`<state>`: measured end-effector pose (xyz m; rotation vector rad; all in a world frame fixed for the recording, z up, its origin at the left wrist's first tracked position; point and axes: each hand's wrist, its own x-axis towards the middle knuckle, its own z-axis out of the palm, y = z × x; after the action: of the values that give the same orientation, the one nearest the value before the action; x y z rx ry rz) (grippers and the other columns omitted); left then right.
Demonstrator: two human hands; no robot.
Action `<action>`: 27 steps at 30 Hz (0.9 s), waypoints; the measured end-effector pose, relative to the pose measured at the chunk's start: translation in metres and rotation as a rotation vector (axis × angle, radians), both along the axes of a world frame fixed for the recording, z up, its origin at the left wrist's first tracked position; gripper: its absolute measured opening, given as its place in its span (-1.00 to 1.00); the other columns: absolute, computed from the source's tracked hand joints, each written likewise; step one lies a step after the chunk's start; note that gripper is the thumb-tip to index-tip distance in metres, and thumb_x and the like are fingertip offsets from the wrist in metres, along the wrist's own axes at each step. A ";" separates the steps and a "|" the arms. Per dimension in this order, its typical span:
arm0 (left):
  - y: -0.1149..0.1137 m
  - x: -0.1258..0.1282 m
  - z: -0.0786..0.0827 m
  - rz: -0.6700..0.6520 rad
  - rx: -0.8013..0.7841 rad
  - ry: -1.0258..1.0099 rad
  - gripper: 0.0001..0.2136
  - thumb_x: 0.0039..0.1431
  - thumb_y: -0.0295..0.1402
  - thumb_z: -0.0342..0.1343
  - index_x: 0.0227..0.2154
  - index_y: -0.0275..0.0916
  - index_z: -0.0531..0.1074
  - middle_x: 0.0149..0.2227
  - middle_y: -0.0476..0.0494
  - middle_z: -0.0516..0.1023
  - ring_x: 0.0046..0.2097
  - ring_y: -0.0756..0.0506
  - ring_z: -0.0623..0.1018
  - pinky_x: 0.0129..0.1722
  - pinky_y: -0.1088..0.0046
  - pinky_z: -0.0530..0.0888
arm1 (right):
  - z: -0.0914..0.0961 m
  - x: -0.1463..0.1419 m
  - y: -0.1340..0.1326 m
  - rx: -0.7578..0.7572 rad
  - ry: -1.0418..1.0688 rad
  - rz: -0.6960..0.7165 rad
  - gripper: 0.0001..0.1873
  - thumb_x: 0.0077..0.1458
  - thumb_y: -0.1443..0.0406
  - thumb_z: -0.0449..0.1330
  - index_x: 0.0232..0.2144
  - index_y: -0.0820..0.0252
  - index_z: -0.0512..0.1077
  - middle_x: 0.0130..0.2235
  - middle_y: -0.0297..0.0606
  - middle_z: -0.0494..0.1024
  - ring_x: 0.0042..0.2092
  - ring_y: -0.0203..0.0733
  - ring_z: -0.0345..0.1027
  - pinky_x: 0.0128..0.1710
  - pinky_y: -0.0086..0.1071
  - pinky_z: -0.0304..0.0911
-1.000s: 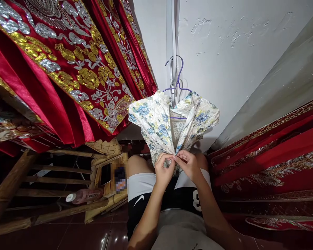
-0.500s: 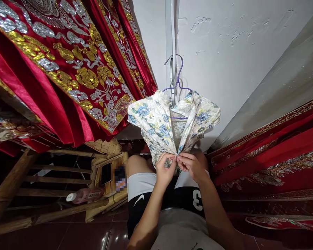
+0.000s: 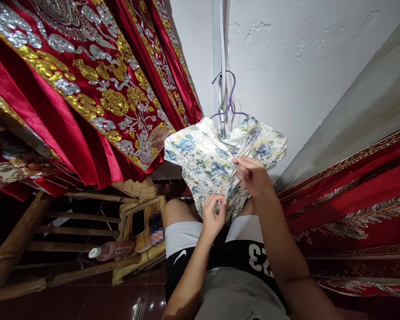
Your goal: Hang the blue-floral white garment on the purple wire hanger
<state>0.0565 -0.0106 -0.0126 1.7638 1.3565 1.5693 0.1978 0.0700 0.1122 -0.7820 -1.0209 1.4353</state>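
Observation:
A small floral shirt (image 3: 203, 155), cream with blue and yellow flowers, hangs in front of me on a purple wire hanger (image 3: 232, 98). My left hand (image 3: 215, 215) pinches the front edge of the shirt low down, near its hem. Higher up, my right hand (image 3: 253, 175) has thumb and fingertips closed on the front edge below the collar. Between the two hands the front opening is drawn together into a slanting line. The hem hangs down between my knees, partly hidden by my hands.
Red cloth with gold and silver sequins (image 3: 113, 102) hangs at left, and more red embroidered cloth (image 3: 353, 213) lies along the right. A bamboo rack (image 3: 86, 275) at lower left holds a bottle (image 3: 113, 251) and a dark phone-like slab (image 3: 138, 222). Behind is a white wall (image 3: 286, 53).
My right hand has moved up the shirt front from beside my left hand to near the collar. The neck opening has narrowed. My left hand keeps its low pinch.

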 end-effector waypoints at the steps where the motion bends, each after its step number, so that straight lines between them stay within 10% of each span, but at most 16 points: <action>1: 0.001 -0.001 -0.001 -0.004 -0.007 -0.003 -0.84 0.37 -0.29 0.07 -0.31 -0.21 0.47 -0.35 -0.10 0.49 -0.26 -0.10 0.49 -0.18 0.39 0.39 | 0.011 -0.001 0.008 0.043 -0.005 -0.016 -0.67 -0.08 0.08 0.44 -0.42 0.21 0.50 -0.64 -0.53 0.09 -0.60 -0.42 -0.18 -0.62 -0.39 -0.26; 6: 0.005 0.000 -0.017 -0.020 -0.034 -0.019 -0.81 0.37 -0.27 0.06 -0.33 -0.21 0.47 -0.37 -0.08 0.46 -0.28 -0.09 0.46 -0.19 0.40 0.38 | 0.050 -0.007 0.032 0.229 -0.027 -0.072 -0.68 0.01 0.06 0.40 -0.36 0.19 0.53 -0.62 -0.50 0.14 -0.60 -0.41 -0.12 -0.63 -0.41 -0.22; 12: 0.020 -0.004 -0.014 -0.071 -0.060 -0.040 -0.83 0.33 -0.27 0.15 -0.34 -0.22 0.51 -0.36 -0.09 0.53 -0.28 -0.09 0.50 -0.19 0.39 0.41 | 0.049 -0.018 0.020 0.311 -0.115 -0.152 -0.70 0.13 0.05 0.35 -0.34 0.16 0.50 -0.62 -0.48 0.23 -0.58 -0.39 0.03 -0.61 -0.45 -0.07; 21: 0.091 -0.021 0.146 -0.079 0.458 0.077 -0.71 0.44 -0.20 0.05 0.08 -0.19 0.48 -0.14 -0.14 0.60 -0.16 -0.08 0.55 -0.04 0.31 0.45 | 0.047 -0.015 0.005 0.459 -0.208 -0.208 -0.71 0.20 0.09 0.31 -0.43 0.13 0.42 -0.55 -0.43 0.23 -0.55 -0.39 0.00 -0.56 -0.44 -0.06; 27: 0.103 -0.013 0.182 -0.070 0.510 0.301 -0.72 0.45 -0.16 0.04 -0.22 -0.26 0.50 -0.25 -0.11 0.56 -0.16 -0.11 0.53 0.01 0.23 0.41 | 0.027 -0.015 0.024 0.422 -0.280 -0.302 -0.68 0.14 0.04 0.31 -0.42 0.11 0.38 -0.59 -0.46 0.20 -0.56 -0.36 -0.05 -0.55 -0.41 -0.12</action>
<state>0.0433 0.0929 0.1697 2.4021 1.0561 1.7752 0.1831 0.0936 0.1395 -0.7945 -1.3026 0.8282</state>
